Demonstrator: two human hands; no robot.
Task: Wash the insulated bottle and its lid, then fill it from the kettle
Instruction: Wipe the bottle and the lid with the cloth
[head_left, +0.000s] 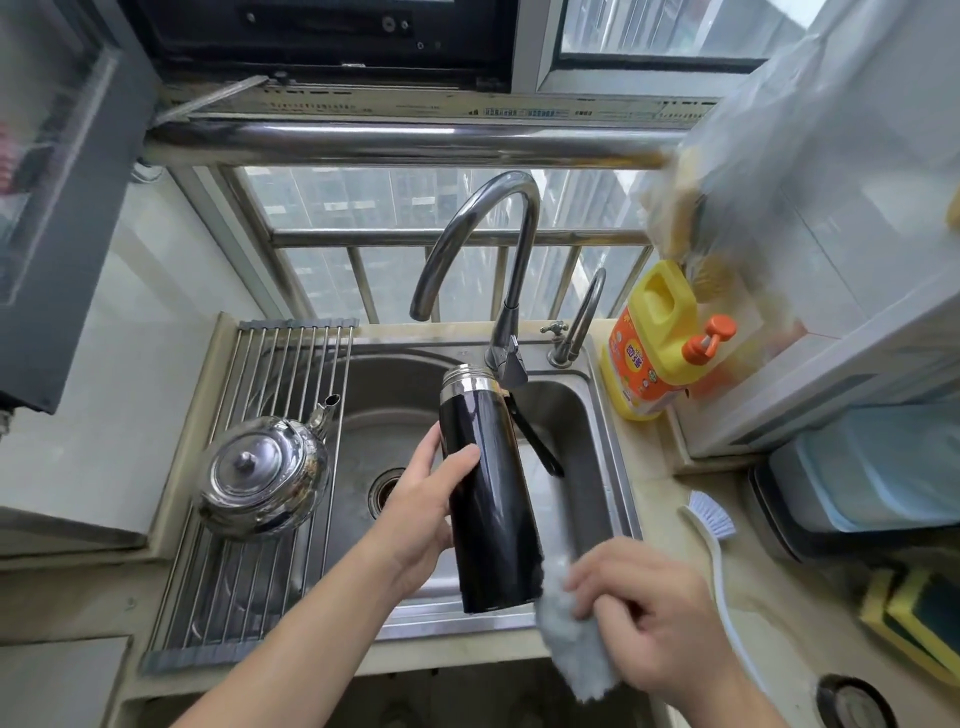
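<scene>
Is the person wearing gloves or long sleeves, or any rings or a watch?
No gloves. Both the left hand and the right hand are bare, and so are both forearms as far as the picture shows, so no sleeve reaches the wrists. No ring, watch or bracelet shows on either. The right hand is a little blurred, so a very thin ring could be missed.
</scene>
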